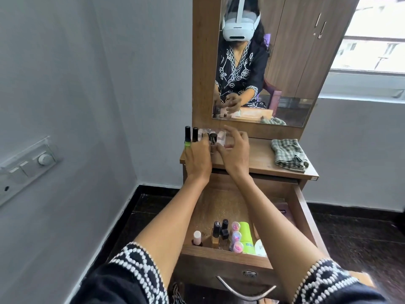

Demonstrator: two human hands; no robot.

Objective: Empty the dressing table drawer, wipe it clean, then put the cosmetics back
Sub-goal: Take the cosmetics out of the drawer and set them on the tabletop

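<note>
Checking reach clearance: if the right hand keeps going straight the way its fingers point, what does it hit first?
Probably the clear plastic case right at the right hand fingertips; past that, the mirror's wooden frame. Depth is hard to judge here.

The person wore a black top; each sleeve [133,273] ended at the forearm, edged with white beaded loops. Both hands [198,160] were bare, without rings or watch.

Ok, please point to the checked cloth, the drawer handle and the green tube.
checked cloth [289,155], head view, middle of the folded fabric
drawer handle [245,291], head view, middle of the metal bar
green tube [246,236], head view, its side
</note>
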